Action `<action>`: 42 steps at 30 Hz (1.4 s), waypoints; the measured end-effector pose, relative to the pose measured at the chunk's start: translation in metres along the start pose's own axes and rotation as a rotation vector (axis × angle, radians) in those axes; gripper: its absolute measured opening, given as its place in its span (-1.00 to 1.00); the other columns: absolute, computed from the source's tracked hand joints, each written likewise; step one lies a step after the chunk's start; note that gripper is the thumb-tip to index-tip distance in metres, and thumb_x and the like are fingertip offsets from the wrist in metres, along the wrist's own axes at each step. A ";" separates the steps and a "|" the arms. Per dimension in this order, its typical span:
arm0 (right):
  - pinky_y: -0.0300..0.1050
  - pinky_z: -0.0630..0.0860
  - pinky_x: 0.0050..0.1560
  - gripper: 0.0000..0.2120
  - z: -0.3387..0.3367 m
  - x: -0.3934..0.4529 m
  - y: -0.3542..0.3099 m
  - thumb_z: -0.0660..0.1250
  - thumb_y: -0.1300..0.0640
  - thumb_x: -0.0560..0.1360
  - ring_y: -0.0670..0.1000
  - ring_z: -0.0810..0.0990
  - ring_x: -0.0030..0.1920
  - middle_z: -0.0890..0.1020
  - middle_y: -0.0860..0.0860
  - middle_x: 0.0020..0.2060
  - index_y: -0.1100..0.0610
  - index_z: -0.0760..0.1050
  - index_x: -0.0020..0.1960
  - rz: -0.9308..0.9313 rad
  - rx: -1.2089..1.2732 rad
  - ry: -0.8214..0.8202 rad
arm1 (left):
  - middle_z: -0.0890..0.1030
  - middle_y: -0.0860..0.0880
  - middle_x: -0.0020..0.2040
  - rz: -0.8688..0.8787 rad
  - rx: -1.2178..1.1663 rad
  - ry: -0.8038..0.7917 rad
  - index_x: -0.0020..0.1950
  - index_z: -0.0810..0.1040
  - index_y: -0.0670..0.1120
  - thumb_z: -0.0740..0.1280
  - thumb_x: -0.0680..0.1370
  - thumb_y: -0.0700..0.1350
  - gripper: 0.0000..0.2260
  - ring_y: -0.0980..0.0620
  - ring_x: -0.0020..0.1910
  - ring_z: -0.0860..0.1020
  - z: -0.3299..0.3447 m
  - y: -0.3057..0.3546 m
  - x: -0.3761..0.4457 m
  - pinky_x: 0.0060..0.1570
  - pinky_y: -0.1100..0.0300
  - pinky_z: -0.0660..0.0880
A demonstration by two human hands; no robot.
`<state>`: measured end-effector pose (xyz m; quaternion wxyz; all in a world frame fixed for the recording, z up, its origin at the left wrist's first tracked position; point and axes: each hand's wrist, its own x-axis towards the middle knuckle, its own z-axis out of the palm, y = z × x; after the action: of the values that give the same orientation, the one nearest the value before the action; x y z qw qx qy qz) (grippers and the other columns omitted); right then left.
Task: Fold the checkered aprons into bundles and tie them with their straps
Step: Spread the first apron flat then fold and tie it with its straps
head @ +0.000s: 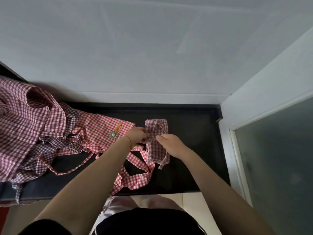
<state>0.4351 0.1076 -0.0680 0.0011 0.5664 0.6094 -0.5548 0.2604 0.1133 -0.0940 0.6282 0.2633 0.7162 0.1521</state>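
Left hand [138, 134] and right hand [171, 145] both pinching thin strap [160, 128] across folded checkered bundle [156, 141] on black counter [194, 150].

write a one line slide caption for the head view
Both hands, left and right, pinch a strap on a folded checkered bundle on the dark counter, unfolded aprons beside.

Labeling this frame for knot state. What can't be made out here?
- Knot on folded bundle: head view, left hand and right hand cover the strap crossing.
- Orange label text: too small, blurred.
- Apron pile: cut off by left edge; count unclear.
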 end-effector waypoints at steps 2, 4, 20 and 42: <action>-0.05 0.38 -0.16 -0.66 0.006 0.005 0.004 0.12 -0.02 0.68 -0.02 0.44 -0.26 0.45 0.02 -0.30 0.11 0.44 -0.19 -0.009 -0.027 0.062 | 0.61 -0.13 0.10 0.034 0.093 0.025 0.35 0.50 -0.10 0.33 0.62 -0.16 -0.70 -0.03 -0.04 0.59 0.002 -0.005 0.005 -0.26 0.14 0.58; -0.05 0.38 -0.19 -0.68 0.010 0.010 0.008 0.12 -0.01 0.68 -0.02 0.44 -0.28 0.46 0.04 -0.29 0.11 0.44 -0.17 0.007 -0.007 0.117 | 0.62 -0.12 0.12 0.049 0.115 0.060 0.36 0.52 -0.12 0.33 0.62 -0.14 -0.70 -0.05 -0.01 0.60 0.003 -0.011 0.010 -0.18 0.11 0.61; -0.04 0.51 -0.06 -0.76 -0.018 0.011 0.009 0.13 -0.09 0.66 -0.01 0.57 -0.14 0.59 0.03 -0.11 0.05 0.43 0.10 0.110 0.159 0.169 | 0.67 -0.03 -0.11 0.537 0.695 0.294 0.01 0.69 -0.12 0.29 0.64 -0.02 -0.77 0.05 -0.14 0.61 0.025 -0.006 -0.009 -0.11 0.23 0.55; -0.08 0.49 -0.16 -0.80 -0.033 -0.010 -0.030 0.17 0.05 0.66 -0.02 0.56 -0.20 0.57 0.02 -0.16 0.10 0.52 0.00 -0.108 -0.418 0.063 | 0.68 -0.01 -0.09 0.536 0.083 0.146 0.12 0.68 -0.10 0.30 0.62 -0.20 -0.82 0.09 -0.11 0.62 0.039 0.006 -0.025 -0.13 0.37 0.55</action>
<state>0.4383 0.1307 -0.0288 0.0698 0.5375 0.7404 -0.3975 0.3019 0.0993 -0.0764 0.5010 0.4572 0.6699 0.3020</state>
